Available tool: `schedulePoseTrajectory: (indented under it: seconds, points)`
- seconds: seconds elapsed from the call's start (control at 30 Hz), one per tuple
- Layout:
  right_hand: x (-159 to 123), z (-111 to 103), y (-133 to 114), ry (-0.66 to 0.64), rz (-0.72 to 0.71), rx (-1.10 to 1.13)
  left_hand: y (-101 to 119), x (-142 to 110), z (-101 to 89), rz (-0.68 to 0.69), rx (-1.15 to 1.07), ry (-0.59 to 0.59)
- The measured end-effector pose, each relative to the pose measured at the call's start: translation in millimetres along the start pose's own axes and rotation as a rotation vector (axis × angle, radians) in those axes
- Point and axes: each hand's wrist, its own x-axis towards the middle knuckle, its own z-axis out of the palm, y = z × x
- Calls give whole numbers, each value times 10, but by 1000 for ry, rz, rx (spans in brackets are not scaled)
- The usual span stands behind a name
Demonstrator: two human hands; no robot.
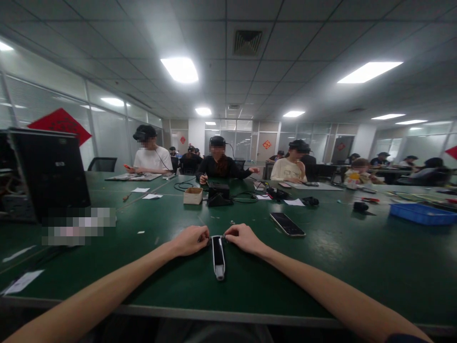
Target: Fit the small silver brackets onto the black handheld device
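From my distance, I am seeing my left hand [193, 239] and my right hand [243, 237] bending their fingers [204, 231] beside the far end of a slim white-and-black device [218, 257], which is lying on the green bench [160, 281], whether gripping I cannot tell.

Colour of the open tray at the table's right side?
Blue tray, seen in the head view.

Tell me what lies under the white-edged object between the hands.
Green tabletop shows around the white-edged object between the left hand and the right hand. Whatever its body covers directly beneath cannot be seen.
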Motion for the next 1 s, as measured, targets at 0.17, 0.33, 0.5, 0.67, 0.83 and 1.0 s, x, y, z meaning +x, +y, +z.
schedulePoseTrajectory:
  seconds: [0.17, 0.33, 0.5, 0.67, 0.83, 1.0]
  points:
    - [-12, 22, -27, 17, 23, -23, 2, 7, 19, -3, -14, 6]
    - [-45, 32, -96, 38, 14, -72, 30, 6, 18, 15, 6, 12]
    - [-100, 34, -179, 50, 50, -82, 25, 6, 35, 19, 21, 26]
    - [-103, 63, -206, 82, 43, -154, 18, 13, 62, 29, 58, 34]
    - [-36, 113, -126, 111, 43, -174, 48, 17, 60, 35, 91, 56]
    - [17, 95, 34, 54, 48, 1, 73, 8, 33, 17, 42, 37]
